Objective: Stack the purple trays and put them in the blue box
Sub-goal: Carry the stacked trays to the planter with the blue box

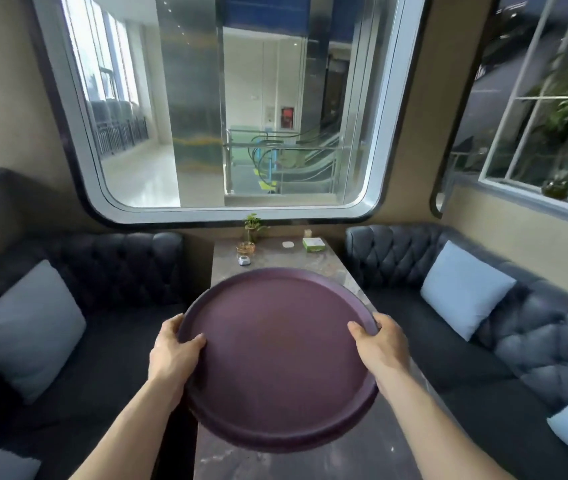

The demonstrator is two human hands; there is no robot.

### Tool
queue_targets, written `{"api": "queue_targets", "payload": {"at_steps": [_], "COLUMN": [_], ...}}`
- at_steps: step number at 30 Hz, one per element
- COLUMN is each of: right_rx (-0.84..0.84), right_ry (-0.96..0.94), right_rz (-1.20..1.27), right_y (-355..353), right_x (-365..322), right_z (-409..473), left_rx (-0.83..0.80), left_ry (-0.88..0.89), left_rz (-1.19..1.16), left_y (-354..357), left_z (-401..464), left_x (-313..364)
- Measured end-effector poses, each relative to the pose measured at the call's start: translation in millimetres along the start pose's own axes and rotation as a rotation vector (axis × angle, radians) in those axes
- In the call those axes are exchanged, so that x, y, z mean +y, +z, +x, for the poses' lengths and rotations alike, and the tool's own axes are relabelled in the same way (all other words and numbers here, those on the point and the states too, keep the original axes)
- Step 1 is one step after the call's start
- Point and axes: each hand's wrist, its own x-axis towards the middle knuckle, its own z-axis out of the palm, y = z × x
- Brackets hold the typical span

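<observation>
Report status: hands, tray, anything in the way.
Left hand and right hand grip opposite rims of the purple tray, held above the table. Blue box not in view. Small items at the table's far end, clear of the tray.

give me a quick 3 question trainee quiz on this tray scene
1. True or false: both hands grip the purple tray.
2. Where does the green box sit? A) far end of the table B) left sofa C) on the tray
3. Fill in: no blue ___ shows in this view.

Key:
1. True: left hand and right hand hold opposite rims.
2. A
3. box
</observation>
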Motion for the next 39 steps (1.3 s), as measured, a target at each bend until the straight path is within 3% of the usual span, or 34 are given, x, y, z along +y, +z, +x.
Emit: {"api": "queue_targets", "payload": {"at_steps": [9, 19, 25, 33, 39], "right_rx": [0.049, 0.055, 0.160, 0.393, 0.653], "right_ry": [-0.081, -0.055, -0.014, 0.088, 0.237], "right_rz": [0.067, 0.110, 0.084, 0.062, 0.039], "right_y": [-33, -95, -177, -338, -477], "right_x": [-59, -42, 4, 103, 197], "right_z": [3, 24, 46, 66, 34], "left_rx": [0.057, 0.034, -0.082, -0.344, -0.655], "left_ry": [0.070, 0.077, 0.094, 0.145, 0.241], "left_rz": [-0.075, -0.076, -0.078, -0.071, -0.052], "left_y": [-17, 29, 108, 268, 398], "left_z": [-10, -50, -95, -188, -298], "left_x": [66, 96, 119, 152, 171]}}
